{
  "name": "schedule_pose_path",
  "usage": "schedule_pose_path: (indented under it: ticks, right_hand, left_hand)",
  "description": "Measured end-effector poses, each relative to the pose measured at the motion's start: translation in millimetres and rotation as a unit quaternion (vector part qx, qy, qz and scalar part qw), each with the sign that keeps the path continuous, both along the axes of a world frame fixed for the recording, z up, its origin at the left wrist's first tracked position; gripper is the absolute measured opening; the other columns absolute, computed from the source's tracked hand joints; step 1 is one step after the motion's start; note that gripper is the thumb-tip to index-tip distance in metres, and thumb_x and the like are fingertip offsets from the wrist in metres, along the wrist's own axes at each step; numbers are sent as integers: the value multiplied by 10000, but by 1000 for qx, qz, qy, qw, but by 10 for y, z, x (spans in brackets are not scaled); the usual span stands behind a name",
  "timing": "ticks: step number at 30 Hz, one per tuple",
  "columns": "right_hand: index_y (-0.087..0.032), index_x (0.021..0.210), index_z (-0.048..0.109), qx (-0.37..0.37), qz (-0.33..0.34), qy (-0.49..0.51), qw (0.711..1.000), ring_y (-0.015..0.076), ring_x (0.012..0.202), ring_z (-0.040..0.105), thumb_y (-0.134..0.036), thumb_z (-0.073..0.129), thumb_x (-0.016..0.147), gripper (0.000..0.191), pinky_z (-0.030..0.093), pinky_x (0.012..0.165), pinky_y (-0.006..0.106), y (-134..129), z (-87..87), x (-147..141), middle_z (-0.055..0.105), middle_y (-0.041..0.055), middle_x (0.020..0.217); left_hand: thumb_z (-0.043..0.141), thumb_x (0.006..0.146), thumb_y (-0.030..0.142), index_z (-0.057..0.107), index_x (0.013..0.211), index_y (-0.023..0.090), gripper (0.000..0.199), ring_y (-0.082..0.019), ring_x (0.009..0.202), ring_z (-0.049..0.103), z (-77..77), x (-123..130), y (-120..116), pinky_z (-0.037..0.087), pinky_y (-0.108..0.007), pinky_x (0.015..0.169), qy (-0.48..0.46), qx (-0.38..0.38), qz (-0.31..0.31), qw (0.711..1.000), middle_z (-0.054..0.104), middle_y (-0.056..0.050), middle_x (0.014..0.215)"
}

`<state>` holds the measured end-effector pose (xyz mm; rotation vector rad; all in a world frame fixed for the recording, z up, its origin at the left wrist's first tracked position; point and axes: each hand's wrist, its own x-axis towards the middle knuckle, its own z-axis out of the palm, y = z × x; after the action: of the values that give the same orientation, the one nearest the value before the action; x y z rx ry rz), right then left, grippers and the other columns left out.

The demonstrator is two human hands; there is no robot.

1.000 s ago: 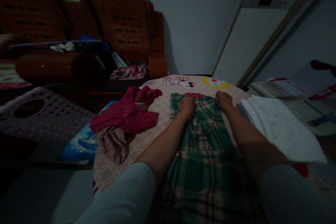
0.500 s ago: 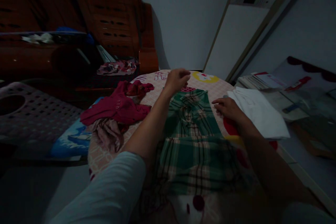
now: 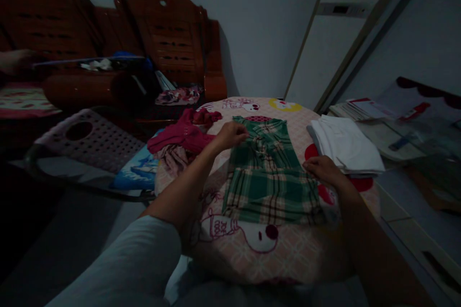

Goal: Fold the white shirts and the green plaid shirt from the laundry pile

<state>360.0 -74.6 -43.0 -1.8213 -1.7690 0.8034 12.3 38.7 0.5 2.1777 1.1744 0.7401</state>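
A green plaid garment (image 3: 272, 196) lies flat on the round table, its lower part folded across in a wide band. Over its upper left side is my left hand (image 3: 232, 135), fingers loosely curled and apart, with nothing visible in them. At the right edge of the cloth, my right hand (image 3: 321, 169) has its fingers stretched toward the fold and appears to hold nothing. To the left lies a heap of crumpled clothes with a magenta garment (image 3: 182, 135) on top. Folded white cloth (image 3: 347, 144) is stacked at the right.
The table (image 3: 288, 254) has a pink patterned cover. A perforated chair (image 3: 93, 139) stands at the left, beside a blue printed bag (image 3: 139, 168). Behind is a wooden settee (image 3: 173, 43). Another person's hand (image 3: 16, 61) shows at far left. Papers (image 3: 356, 110) lie at the right.
Both my hands have come nearer to me, the left also slightly leftward. The view has shifted, showing more of the near table edge. Another person's hand has appeared at far left.
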Motion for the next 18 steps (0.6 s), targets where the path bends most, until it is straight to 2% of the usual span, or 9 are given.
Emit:
schedule_pose_path:
  ticks: [3, 5, 10, 14, 18]
  right_hand:
    - [-194, 543, 583, 13, -21, 4, 1000, 132, 457, 520, -432, 564, 736, 307, 371, 454, 243, -62, 29, -17, 571, 2, 487]
    - [-197, 559, 599, 11, -54, 25, 998, 137, 460, 530, -426, 579, 722, 282, 370, 443, 241, -100, 28, -27, 588, 9, 495]
    - [-197, 613, 640, 13, -158, 98, 982, 142, 430, 519, -406, 601, 688, 226, 388, 414, 255, -212, -82, -33, 625, 18, 531]
    - [-200, 562, 617, 70, -199, 101, 972, 135, 392, 473, -442, 601, 696, 276, 362, 405, 256, -293, -186, -34, 561, 1, 444]
    - [-195, 543, 611, 113, -207, 113, 965, 134, 404, 473, -469, 612, 694, 313, 375, 437, 261, -346, -216, -39, 549, -1, 433]
  left_hand:
    - [593, 823, 271, 692, 747, 139, 181, -118, 535, 581, -159, -126, -308, 389, -203, 544, 78, -21, -27, 996, 626, 14, 557]
    - [625, 822, 327, 703, 753, 155, 201, -143, 596, 608, -218, -167, -494, 383, -220, 562, 127, -9, -35, 991, 679, -16, 640]
    - [663, 802, 523, 725, 886, 176, 362, -226, 750, 654, -363, -164, -788, 391, -261, 606, 212, 37, 9, 977, 731, -97, 827]
    - [659, 812, 387, 720, 959, 196, 249, -225, 801, 657, -460, -143, -851, 411, -256, 651, 225, 51, 26, 973, 731, -81, 874]
    - [623, 807, 315, 729, 960, 203, 217, -206, 802, 656, -440, -158, -881, 430, -248, 685, 183, 37, 7, 982, 733, -56, 861]
